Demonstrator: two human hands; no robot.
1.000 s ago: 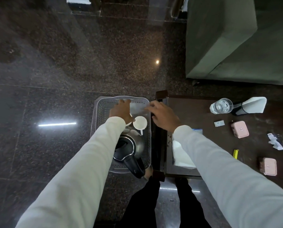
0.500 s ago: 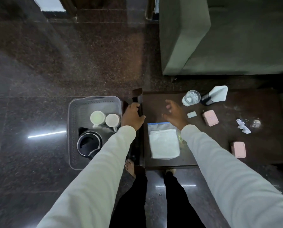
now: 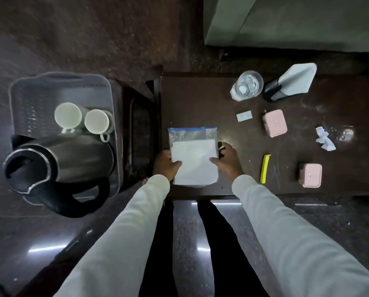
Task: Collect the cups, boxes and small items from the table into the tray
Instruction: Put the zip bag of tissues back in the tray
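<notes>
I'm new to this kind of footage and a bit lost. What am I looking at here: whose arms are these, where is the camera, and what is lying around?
There is no machine: a person wears a camera on the head, looking down at their own arms. The left hand and right hand grip a clear zip bag holding something white, at the near edge of a dark table. Also on the table: two pink boxes, a glass, a yellow strip and crumpled paper. To the left, a grey tray already holds two white cups and a kettle.
</notes>
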